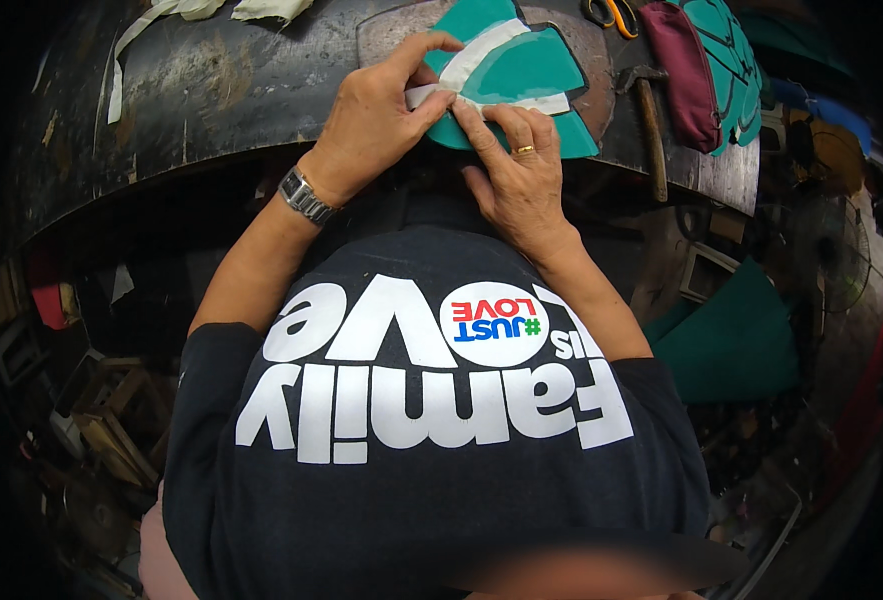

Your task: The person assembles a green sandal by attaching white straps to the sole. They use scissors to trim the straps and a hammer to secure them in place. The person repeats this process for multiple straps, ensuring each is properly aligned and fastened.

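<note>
A teal sheet piece (531,68), cut with angled edges, lies at the bench's near edge. A curved white strip (481,52) runs across it, and a second white strip (551,104) lies along its nearer part, partly under my fingers. My left hand (386,115), wearing a metal watch, is closed, with thumb and bent fingers on the white strip where the two strips meet. My right hand (521,165), with a ring, rests its fingertips on the teal piece and strip, index finger close to my left thumb. Its thumb stands apart below the near edge.
The dark, worn bench (211,90) carries pale scraps (186,8) at the far left. A brown board (591,45) lies under the work. At right are a hammer (651,135), orange-handled scissors (616,15) and a maroon-and-teal sewn item (686,75). Teal material (731,345) hangs lower right.
</note>
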The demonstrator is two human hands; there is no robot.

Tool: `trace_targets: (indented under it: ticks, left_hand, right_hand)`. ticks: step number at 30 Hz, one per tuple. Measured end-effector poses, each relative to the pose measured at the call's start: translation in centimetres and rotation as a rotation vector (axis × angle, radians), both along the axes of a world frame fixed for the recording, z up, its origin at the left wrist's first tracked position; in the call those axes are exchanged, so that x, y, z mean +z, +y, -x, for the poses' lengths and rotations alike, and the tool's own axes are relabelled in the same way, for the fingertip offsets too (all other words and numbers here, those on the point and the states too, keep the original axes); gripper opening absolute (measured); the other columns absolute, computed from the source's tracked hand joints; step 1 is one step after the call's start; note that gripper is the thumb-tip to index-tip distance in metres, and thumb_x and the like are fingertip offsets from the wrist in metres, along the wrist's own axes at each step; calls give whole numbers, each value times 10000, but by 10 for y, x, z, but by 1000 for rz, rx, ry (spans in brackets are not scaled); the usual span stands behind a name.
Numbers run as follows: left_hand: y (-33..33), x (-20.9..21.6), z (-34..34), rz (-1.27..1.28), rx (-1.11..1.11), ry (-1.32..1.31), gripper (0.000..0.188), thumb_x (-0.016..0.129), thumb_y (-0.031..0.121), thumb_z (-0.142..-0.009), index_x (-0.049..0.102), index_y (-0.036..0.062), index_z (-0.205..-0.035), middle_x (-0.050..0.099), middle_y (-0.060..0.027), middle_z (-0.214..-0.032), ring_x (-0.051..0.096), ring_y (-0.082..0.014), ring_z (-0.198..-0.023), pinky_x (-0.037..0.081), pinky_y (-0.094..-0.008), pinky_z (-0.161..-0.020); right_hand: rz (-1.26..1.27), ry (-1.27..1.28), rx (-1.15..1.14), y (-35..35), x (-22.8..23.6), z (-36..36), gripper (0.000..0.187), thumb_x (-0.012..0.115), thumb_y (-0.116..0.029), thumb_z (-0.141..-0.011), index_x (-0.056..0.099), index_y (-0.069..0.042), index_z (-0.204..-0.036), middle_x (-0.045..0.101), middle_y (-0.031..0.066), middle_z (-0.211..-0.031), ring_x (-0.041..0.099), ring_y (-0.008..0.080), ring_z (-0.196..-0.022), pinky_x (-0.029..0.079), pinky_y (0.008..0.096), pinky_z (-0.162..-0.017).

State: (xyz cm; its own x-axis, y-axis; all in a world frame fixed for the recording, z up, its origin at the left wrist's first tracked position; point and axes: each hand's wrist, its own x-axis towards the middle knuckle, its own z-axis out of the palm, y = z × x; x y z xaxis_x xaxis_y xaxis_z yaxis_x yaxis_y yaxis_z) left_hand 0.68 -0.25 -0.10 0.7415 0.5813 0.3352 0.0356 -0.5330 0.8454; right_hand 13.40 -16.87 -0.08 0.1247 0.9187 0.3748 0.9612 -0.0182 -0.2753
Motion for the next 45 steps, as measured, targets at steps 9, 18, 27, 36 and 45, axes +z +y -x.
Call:
trace_targets:
  ticks: [9, 18, 27, 36, 45]
  left_hand:
    - [-1, 1, -4, 1, 46, 39, 540, 738, 127, -861, 536, 165, -1360, 699, -119, -832, 726, -280, -739, 576, -359, -680]
    - [-2, -1, -7, 72, 24, -110, 602, 759, 114, -870, 507, 175, -1414, 714, -86, -857, 705, -150, -780, 557, -294, -716]
    - [7, 7, -9, -29, 6, 72, 561, 750, 121, -869, 538, 187, -1384, 710, -84, -876, 716, -209, -782, 567, -314, -725]
    - [17, 4, -6, -62, -51, 149, 495, 748, 146, -871, 587, 193, -1337, 710, -86, -895, 715, -221, -807, 568, -333, -738]
    - [11, 14, -8, -179, -60, 277, 433, 715, 173, -879, 594, 206, -1293, 708, -113, -883, 713, -296, -814, 564, -389, -724]
  right_hand:
    - [5, 41, -25, 3, 2, 4, 848, 832, -68, -614, 571, -176, -1414, 534, 72, -1235, 481, 302, -1168, 385, 453, -1042]
    - [9, 10, -34, 5, -1, 3, 865, 817, -55, -612, 552, -170, -1427, 524, 75, -1227, 470, 312, -1168, 384, 454, -1047]
    - [6, -8, -48, 4, -3, 3, 878, 813, -60, -602, 555, -192, -1431, 523, 64, -1215, 473, 305, -1147, 381, 457, -1039]
    - [0, 44, -44, 6, -2, 2, 804, 796, -42, -617, 591, -186, -1381, 530, 59, -1193, 477, 298, -1133, 379, 448, -1014]
    - [13, 98, 143, 4, 3, -34, 591, 791, -161, -768, 610, -143, -1330, 568, 76, -1264, 512, 315, -1180, 407, 425, -1044]
